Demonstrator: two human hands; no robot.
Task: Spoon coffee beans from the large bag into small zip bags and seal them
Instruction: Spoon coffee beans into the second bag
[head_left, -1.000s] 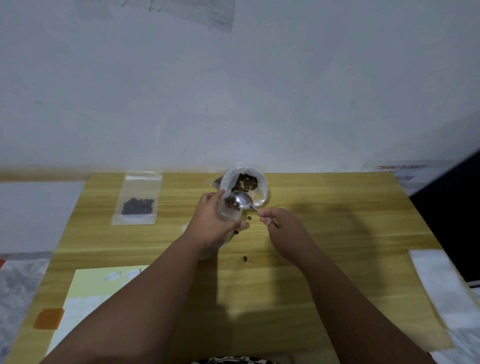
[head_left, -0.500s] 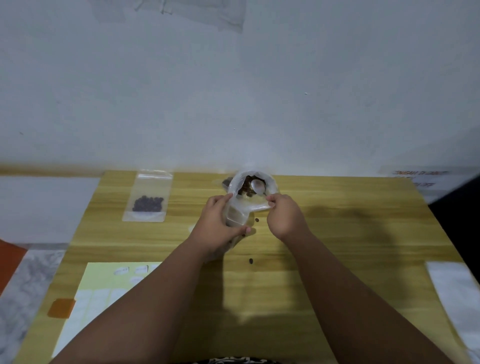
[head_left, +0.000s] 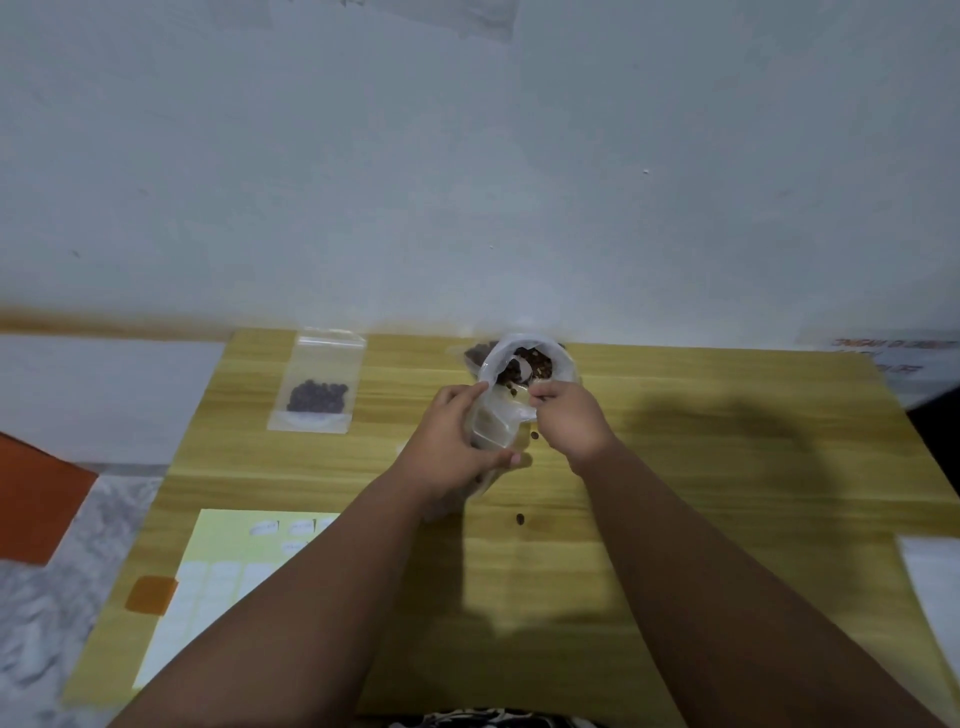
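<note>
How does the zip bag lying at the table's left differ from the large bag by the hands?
The zip bag lies flat; the large bag stands upright. The zip bag's top looks closed; the large bag gapes open. The zip bag is smaller, with fewer beans showing than the large bag. Both are plastic and hold dark beans.

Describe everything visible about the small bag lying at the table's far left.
The small zip bag is clear plastic with a zip strip at its far end and dark coffee beans clustered near its closer end. It lies flat on the wooden table, touching nothing else. Whether it is sealed is unclear.
</note>
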